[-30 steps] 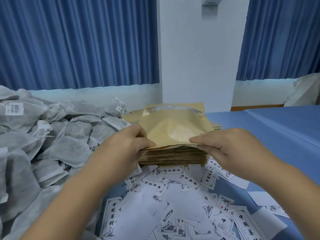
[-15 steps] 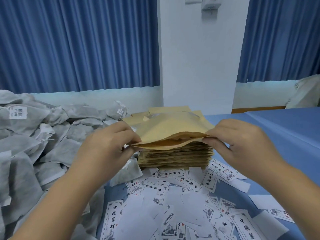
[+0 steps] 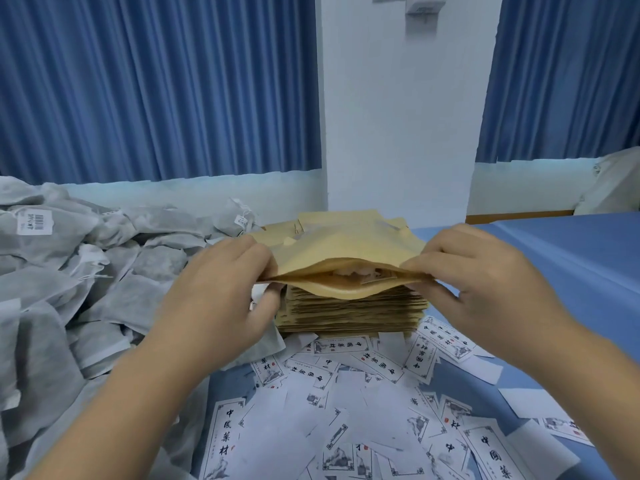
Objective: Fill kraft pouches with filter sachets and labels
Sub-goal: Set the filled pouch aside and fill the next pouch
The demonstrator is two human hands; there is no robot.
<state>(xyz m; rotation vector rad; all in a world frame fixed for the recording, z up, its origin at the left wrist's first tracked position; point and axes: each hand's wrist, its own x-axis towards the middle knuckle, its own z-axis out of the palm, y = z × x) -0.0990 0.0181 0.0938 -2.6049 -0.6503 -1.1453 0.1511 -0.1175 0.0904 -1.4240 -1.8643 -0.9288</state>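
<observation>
A kraft pouch (image 3: 346, 251) is held level just above the stack of flat kraft pouches (image 3: 353, 311), its mouth facing me and spread slightly apart. My left hand (image 3: 225, 289) pinches the pouch's left corner and my right hand (image 3: 474, 275) pinches its right corner. Something pale shows inside the mouth. A big heap of grey filter sachets (image 3: 69, 289) covers the table's left side. White printed labels (image 3: 346, 410) lie scattered in front of the stack.
The table has a blue cloth (image 3: 571, 258), bare at the right. Behind stand a white pillar (image 3: 398, 116) and blue curtains (image 3: 156, 81). A pale bag (image 3: 613, 181) sits at the far right edge.
The pouch has tipped from upright to level and dropped nearer the stack. Both hands moved to its near corners and pulled its mouth apart.
</observation>
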